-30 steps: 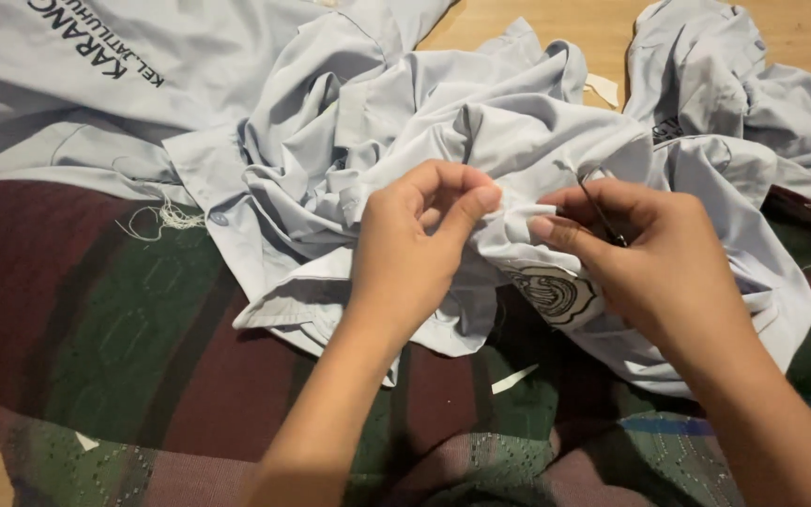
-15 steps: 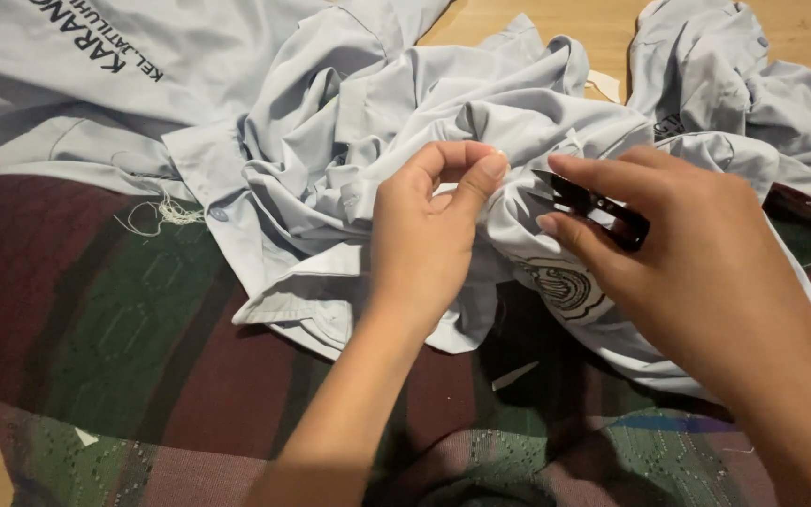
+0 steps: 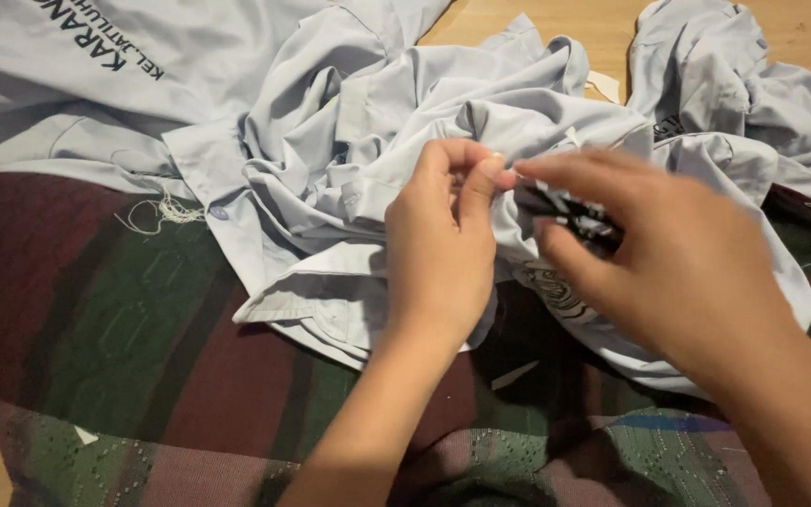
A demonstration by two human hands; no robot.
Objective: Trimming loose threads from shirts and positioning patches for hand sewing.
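Observation:
A crumpled pale grey shirt (image 3: 349, 141) lies across a maroon and green patterned cloth (image 3: 96, 329). My left hand (image 3: 443, 249) pinches a fold of the shirt between thumb and fingers near its middle. My right hand (image 3: 678, 263) is right beside it, blurred, gripping a small dark tool (image 3: 565, 214) whose tip points at the pinched fold. A round dark emblem (image 3: 551, 286) on the shirt shows just below the tool. The tool's kind is unclear from the blur.
Another pale grey garment (image 3: 743, 94) is heaped at the top right. A flat grey shirt with dark lettering (image 3: 77, 75) fills the top left. Loose white threads (image 3: 157, 211) lie by the shirt's edge. Wooden floor (image 3: 612, 28) shows at the top.
My right hand has taken up the small dark tool and shifted left toward the fold. My left hand has stayed pinched on the shirt.

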